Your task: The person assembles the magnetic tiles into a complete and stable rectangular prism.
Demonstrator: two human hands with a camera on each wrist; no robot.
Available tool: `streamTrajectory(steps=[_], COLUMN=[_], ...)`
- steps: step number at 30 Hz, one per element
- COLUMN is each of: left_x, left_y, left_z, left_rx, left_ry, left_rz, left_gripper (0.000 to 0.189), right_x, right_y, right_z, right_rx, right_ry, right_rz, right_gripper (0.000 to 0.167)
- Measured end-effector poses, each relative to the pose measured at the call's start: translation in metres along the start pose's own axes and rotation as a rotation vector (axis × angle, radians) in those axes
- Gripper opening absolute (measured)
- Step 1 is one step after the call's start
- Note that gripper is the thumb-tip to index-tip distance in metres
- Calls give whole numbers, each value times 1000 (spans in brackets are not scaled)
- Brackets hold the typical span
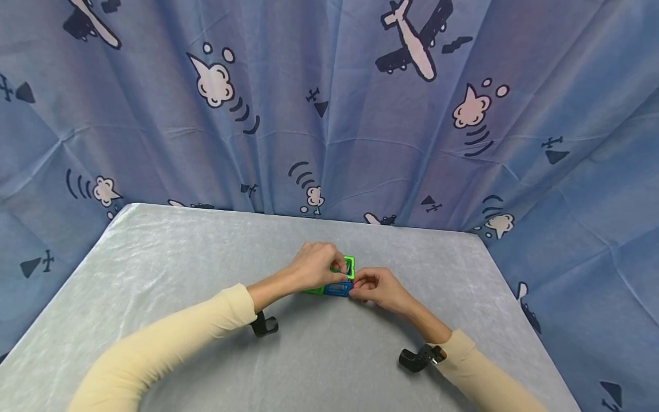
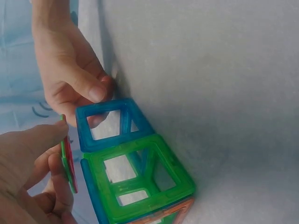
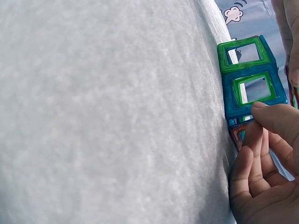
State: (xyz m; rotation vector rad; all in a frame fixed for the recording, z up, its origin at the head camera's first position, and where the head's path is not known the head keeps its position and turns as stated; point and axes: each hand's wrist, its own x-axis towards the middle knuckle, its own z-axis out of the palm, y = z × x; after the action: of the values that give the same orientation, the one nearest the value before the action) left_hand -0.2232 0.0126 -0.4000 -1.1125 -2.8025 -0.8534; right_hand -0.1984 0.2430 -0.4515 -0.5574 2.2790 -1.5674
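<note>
A small boxy structure of magnetic tiles stands on the table, with a green tile (image 2: 124, 148) beside a blue tile (image 2: 83, 128) and an orange tile (image 2: 184, 207) at one end. My left hand (image 1: 319, 263) is over it, pinching a thin green square tile (image 1: 352, 268) upright between thumb and fingers. Red shows along one face of that held tile in the left wrist view. From the other side, my right hand (image 1: 381, 289) grips the edge of the structure's blue end, its thumb (image 3: 260, 107) on the blue frame and its fingers curled behind.
A pale grey cloth covers the table (image 1: 216, 240). Behind it hangs a blue curtain (image 1: 329, 114) printed with planes and clouds. Black wrist mounts (image 1: 265, 325) hang below both forearms, close over the cloth.
</note>
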Motion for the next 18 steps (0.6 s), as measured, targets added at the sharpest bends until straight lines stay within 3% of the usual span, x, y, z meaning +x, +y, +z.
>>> streamTrajectory(steps=[18], left_x=[-1], left_y=[-4], left_z=[5], left_rx=[0], left_ry=[-3], left_rz=[8], left_gripper=[17], right_x=[0], right_y=[0], right_z=[0], right_rx=[-9], right_ry=[-1], right_rz=[7], right_gripper=[19])
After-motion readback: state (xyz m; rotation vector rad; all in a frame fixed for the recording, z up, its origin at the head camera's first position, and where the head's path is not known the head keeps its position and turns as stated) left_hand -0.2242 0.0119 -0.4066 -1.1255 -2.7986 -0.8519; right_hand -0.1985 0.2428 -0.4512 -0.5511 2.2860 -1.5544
